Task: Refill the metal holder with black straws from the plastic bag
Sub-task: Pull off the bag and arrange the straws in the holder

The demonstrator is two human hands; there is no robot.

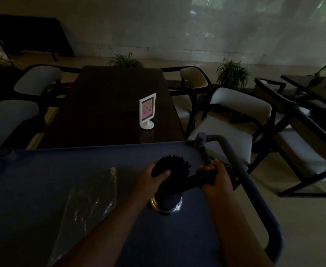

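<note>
The metal holder (166,206) stands on the dark blue cart top (43,180), right of its middle, with a shiny rim at its base. A thick bunch of black straws (174,162) stands in it and fans out at the top. My left hand (154,177) wraps around that bunch from the left. My right hand (216,177) grips a second bundle of black straws (196,179), held nearly flat, one end pointing at the holder, the other sticking out past my fist. The clear plastic bag (89,205) lies flat on the cart to the left.
The cart's grey handle bar (241,170) runs along its right side, close behind my right hand. Beyond the cart is a dark table (104,112) with a white sign stand (147,110). Chairs (233,120) flank the table. The room is dim.
</note>
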